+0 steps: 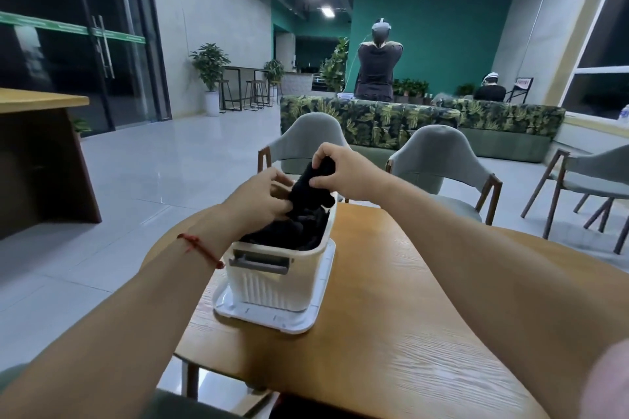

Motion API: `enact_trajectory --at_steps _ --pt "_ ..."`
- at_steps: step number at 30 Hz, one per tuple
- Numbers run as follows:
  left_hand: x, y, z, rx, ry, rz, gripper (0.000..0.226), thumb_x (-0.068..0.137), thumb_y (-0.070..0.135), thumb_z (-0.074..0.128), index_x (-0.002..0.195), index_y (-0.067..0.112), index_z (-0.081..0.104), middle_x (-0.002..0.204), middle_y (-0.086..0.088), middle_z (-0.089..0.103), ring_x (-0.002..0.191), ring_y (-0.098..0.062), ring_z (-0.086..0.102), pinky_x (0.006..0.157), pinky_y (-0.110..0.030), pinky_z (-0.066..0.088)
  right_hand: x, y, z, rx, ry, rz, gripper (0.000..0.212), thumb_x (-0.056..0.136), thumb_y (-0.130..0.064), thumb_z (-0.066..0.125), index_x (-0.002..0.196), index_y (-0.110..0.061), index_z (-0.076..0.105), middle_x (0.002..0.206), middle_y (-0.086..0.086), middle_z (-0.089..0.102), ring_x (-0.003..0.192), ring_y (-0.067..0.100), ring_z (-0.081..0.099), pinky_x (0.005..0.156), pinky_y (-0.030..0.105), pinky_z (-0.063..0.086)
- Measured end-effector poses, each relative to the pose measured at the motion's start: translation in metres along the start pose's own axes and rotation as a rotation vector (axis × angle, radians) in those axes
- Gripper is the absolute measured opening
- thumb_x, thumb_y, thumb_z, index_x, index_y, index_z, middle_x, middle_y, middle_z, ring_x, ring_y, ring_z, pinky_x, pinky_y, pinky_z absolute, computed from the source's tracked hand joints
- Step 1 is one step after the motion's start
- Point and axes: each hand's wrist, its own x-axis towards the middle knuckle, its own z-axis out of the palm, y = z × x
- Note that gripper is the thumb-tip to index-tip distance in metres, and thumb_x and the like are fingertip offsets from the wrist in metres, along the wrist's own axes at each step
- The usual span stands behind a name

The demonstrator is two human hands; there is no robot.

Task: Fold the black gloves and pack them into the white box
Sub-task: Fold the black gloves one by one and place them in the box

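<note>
Two bare hands meet over the far end of a ribbed white plastic box (272,286) on a round wooden table (408,333). The left hand (262,197), a red string (200,248) at its wrist, curls its fingers round a soft black glove (306,185). The right hand (337,173) pinches the glove's top, above more black gloves (292,231) heaped inside the box.

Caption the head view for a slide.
Left hand and right hand grip a black glove over the white box, which stands in a white tray on a wooden table.

Bare forearms (119,299); a red string bracelet (200,250) rings the left wrist (218,231).
</note>
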Motion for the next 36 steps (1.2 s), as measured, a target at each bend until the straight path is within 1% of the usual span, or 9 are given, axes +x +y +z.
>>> enact_trajectory --at_steps 4,8,11,15,20,23,26,29,36 --pt "0.001 -0.006 0.012 0.335 -0.03 0.141 0.031 0.091 -0.001 0.061 0.116 0.015 0.071 0.107 0.003 0.078 0.099 -0.01 0.073 0.09 -0.027 0.058 0.026 0.011 0.001 -0.247 -0.212 0.042 0.026 0.092 -0.024 0.081 0.11 -0.028 0.061 0.103 -0.013 0.061 0.087 0.014 0.059 0.066 0.027 0.042" --pt "0.002 -0.021 0.014 0.505 0.012 0.087 0.038 0.092 0.01 0.063 0.127 0.023 0.066 0.117 0.005 0.072 0.109 -0.013 0.068 0.098 -0.029 0.054 0.046 0.016 0.013 -0.403 -0.392 0.093 0.025 0.093 -0.021 0.081 0.108 -0.026 0.062 0.104 -0.01 0.061 0.085 0.015 0.06 0.063 0.027 0.044" --pt "0.005 -0.027 0.014 0.58 -0.011 0.041 0.042 0.093 0.014 0.064 0.133 0.024 0.062 0.124 0.003 0.07 0.113 -0.016 0.064 0.092 -0.025 0.047 0.057 0.02 0.029 -0.497 -0.487 0.125 0.026 0.089 -0.022 0.084 0.103 -0.027 0.063 0.106 -0.001 0.068 0.084 0.02 0.063 0.068 0.032 0.05" --pt "0.008 -0.031 0.016 0.605 0.009 0.022 0.041 0.094 0.012 0.061 0.134 0.024 0.062 0.126 0.001 0.069 0.106 -0.015 0.059 0.087 -0.023 0.042 0.062 0.03 0.047 -0.645 -0.448 0.154 0.022 0.084 -0.032 0.085 0.095 -0.031 0.067 0.096 -0.003 0.074 0.086 0.02 0.066 0.074 0.036 0.044" --pt "0.009 -0.034 0.017 0.601 0.006 0.004 0.038 0.097 0.012 0.06 0.132 0.026 0.062 0.127 0.002 0.069 0.107 -0.016 0.059 0.089 -0.025 0.045 0.062 0.025 0.05 -1.068 -0.293 -0.075 0.015 0.085 -0.048 0.076 0.087 -0.033 0.075 0.097 -0.007 0.061 0.101 0.024 0.052 0.08 0.04 0.033" --pt "0.008 -0.034 0.017 0.6 0.015 0.004 0.035 0.097 0.013 0.058 0.129 0.027 0.063 0.125 0.002 0.069 0.105 -0.016 0.059 0.088 -0.026 0.045 0.057 0.02 0.048 -0.99 -0.403 0.038 0.029 0.088 -0.049 0.065 0.074 -0.024 0.066 0.078 -0.004 0.066 0.087 0.025 0.062 0.086 0.042 0.04" --pt "0.007 -0.032 0.017 0.615 0.015 0.005 0.034 0.098 0.014 0.057 0.129 0.027 0.063 0.125 0.002 0.07 0.104 -0.017 0.059 0.089 -0.026 0.045 0.057 0.015 0.042 -0.781 -0.491 0.181 0.033 0.082 -0.06 0.071 0.075 -0.027 0.066 0.082 -0.004 0.069 0.085 0.022 0.064 0.082 0.041 0.05" --pt "0.007 -0.031 0.018 0.625 0.013 0.006 0.036 0.098 0.014 0.057 0.131 0.026 0.062 0.126 0.002 0.07 0.104 -0.017 0.059 0.089 -0.026 0.045 0.06 0.014 0.042 -0.713 -0.533 0.208 0.031 0.08 -0.056 0.083 0.083 -0.027 0.073 0.087 -0.006 0.073 0.086 0.02 0.068 0.078 0.037 0.057" --pt "0.008 -0.03 0.019 0.63 0.0 -0.002 0.033 0.098 0.016 0.058 0.13 0.026 0.062 0.125 0.002 0.069 0.104 -0.017 0.058 0.088 -0.026 0.044 0.062 0.024 0.058 -0.681 -0.581 0.233 0.026 0.086 -0.042 0.084 0.089 -0.022 0.068 0.09 -0.001 0.068 0.082 0.022 0.061 0.075 0.037 0.053"
